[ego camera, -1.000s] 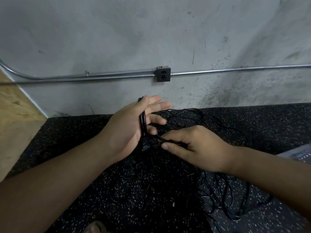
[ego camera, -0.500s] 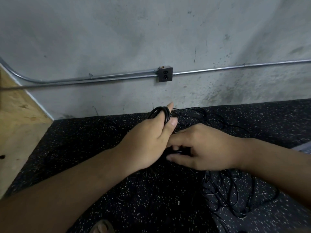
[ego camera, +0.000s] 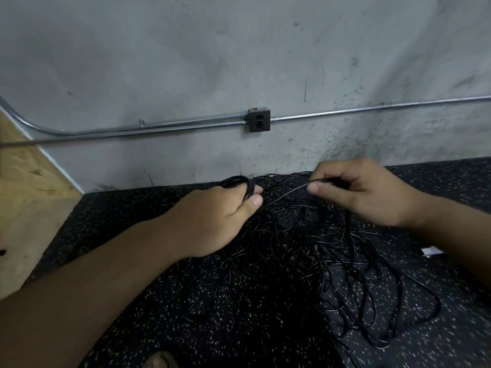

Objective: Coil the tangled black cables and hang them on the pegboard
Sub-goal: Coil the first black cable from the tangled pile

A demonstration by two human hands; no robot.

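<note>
Near far edge of black speckled rubber mat (ego camera: 127,224), my left hand (ego camera: 220,216) grips few loops of thin black cable (ego camera: 237,181); right hand (ego camera: 364,193) pinches next stretch (ego camera: 288,193). Tangled heap (ego camera: 326,266) mid-mat uncoiled; pegboard unseen.

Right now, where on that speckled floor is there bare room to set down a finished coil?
The speckled mat is bare left of the left hand, between the plywood and the wall. A second strip lies beyond the right hand, along the wall. Between and below the hands, tangled cables crowd it.
</note>
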